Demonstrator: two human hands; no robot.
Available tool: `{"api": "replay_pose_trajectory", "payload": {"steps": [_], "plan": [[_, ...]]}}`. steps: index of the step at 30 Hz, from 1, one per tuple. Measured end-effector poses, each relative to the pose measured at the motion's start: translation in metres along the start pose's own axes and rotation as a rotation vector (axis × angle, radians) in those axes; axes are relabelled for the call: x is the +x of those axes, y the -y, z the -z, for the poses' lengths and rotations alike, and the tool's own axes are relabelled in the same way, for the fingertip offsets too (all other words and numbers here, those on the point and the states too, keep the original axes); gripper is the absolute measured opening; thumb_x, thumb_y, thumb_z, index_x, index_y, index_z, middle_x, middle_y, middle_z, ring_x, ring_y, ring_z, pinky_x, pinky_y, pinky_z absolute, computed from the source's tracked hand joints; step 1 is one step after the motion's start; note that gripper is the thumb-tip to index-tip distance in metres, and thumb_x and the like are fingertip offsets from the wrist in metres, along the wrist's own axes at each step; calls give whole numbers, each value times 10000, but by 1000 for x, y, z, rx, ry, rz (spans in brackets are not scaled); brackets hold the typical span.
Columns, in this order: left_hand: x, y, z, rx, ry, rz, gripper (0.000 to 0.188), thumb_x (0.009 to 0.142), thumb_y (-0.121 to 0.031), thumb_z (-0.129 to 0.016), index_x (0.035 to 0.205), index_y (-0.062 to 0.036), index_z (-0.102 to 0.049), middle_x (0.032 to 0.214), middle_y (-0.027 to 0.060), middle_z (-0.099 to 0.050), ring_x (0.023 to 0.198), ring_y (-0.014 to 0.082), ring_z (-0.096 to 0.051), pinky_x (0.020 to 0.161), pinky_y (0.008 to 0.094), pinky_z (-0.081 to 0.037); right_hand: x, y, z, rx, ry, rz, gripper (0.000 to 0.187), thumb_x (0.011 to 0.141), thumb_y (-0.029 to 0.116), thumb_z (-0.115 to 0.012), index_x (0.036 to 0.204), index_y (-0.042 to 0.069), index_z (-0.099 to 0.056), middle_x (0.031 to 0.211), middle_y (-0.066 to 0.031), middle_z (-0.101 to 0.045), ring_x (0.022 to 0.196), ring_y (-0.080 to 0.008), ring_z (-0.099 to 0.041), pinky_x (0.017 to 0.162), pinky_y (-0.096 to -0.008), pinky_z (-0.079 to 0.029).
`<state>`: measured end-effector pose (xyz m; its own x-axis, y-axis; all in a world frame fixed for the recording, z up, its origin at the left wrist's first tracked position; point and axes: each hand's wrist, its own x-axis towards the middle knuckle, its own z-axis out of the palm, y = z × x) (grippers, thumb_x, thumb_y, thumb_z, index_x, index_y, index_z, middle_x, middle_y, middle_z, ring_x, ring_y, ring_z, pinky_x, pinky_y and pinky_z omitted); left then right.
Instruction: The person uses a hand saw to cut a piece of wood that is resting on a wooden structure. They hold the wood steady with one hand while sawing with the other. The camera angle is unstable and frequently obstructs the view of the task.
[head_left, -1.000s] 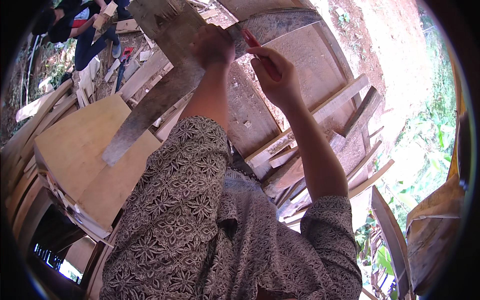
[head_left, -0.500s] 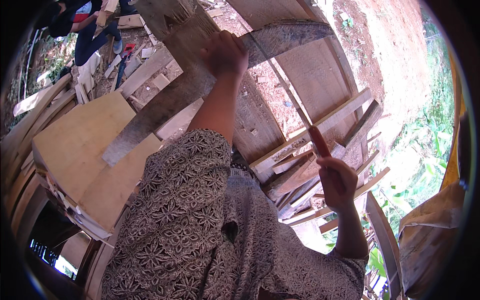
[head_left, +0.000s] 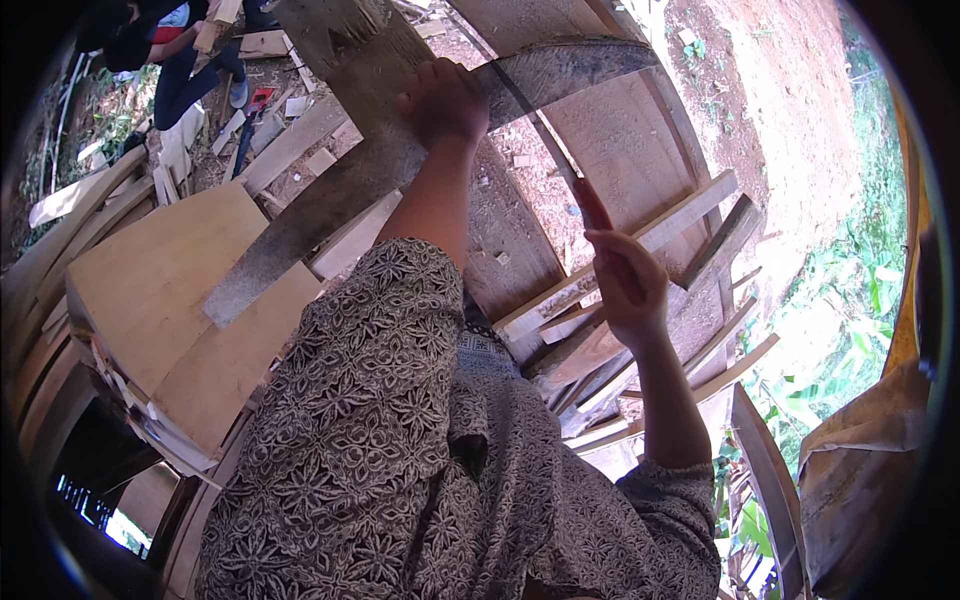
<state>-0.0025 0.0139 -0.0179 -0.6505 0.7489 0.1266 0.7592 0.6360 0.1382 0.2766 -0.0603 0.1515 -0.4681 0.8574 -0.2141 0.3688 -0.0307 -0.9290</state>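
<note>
Bare earth (head_left: 790,170), littered with wood offcuts toward the left and brightly sunlit on the right, spreads beyond the fingers of both hands. Far left of the left fingers, curved planks (head_left: 85,235) lie stacked beside a pale panel (head_left: 170,280). Above them, another person (head_left: 185,95) in dark clothes has a hand on a wood block (head_left: 208,36); nearer the left fingers lies a red-and-dark tool (head_left: 258,103), any marking on it too small to read.

The left arm, in a patterned sleeve (head_left: 350,370), reaches up and forward, elbow bent. The left hand (head_left: 446,102) rests knuckles up on a long grey board (head_left: 325,210), where a wide board (head_left: 355,65) meets it. Its fingers are bunched together and curled down, tips hidden; I cannot tell whether they grip an edge or only press. The grey board runs out on both sides of them.

To the right, the right forearm rises steeply, and the right hand (head_left: 632,290) is wrapped round the red handle of a long-bladed tool (head_left: 594,207), fingers folded closely. From those fingers the blade slants up and left across the grey board, just right of the left fingers. A wood strip (head_left: 690,210) passes behind the right hand; green plants (head_left: 850,330) stand well to its right.
</note>
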Motion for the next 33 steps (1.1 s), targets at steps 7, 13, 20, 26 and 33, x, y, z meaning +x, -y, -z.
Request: {"api": "replay_pose_trajectory", "payload": {"steps": [7, 13, 20, 26, 33], "plan": [[-34, -8, 9, -53, 41, -34, 316, 1001, -365, -460, 1033, -99, -628, 1088, 94, -632, 1082, 285, -598, 910, 489, -429, -68, 53, 62, -86, 80, -134, 348, 900, -151, -519, 1156, 20, -681, 938, -59, -730, 688, -29, -567, 619, -202, -399], [-53, -17, 8, -92, -7, -19, 312, 1012, -347, -443, 988, -101, -633, 1050, 103, -656, 1059, 311, -623, 902, 528, -444, -102, 60, 55, -91, 74, -132, 366, 907, -144, -521, 1199, 31, -654, 1125, -131, -687, 717, -54, -577, 643, -230, -424], [-54, -8, 8, -48, 29, -5, 329, 1008, -365, -431, 1048, -108, -632, 1110, 94, -645, 1086, 296, -619, 908, 510, -445, -110, 81, 58, -74, 174, -129, 405, 902, -158, -461, 1201, 47, -641, 1498, -268, -503, 1204, -188, -666, 894, -271, -508], [-58, -26, 14, -46, 94, -51, 316, 988, -369, -470, 1070, -118, -643, 1137, 91, -642, 1113, 282, -607, 932, 495, -439, 76, -27, -46, 78, -80, 91, 238, 976, 13, -594, 1183, 40, -707, 993, -28, -714, 849, -39, -588, 748, -205, -472], [-47, -12, 9, -39, 68, 3, 277, 965, -359, -511, 1021, -124, -645, 1097, 90, -646, 1092, 285, -601, 940, 490, -428, -12, -5, -8, 23, 24, -135, 324, 952, -79, -532, 1194, 70, -689, 1148, -105, -743, 885, -97, -665, 805, -274, -517]]}}
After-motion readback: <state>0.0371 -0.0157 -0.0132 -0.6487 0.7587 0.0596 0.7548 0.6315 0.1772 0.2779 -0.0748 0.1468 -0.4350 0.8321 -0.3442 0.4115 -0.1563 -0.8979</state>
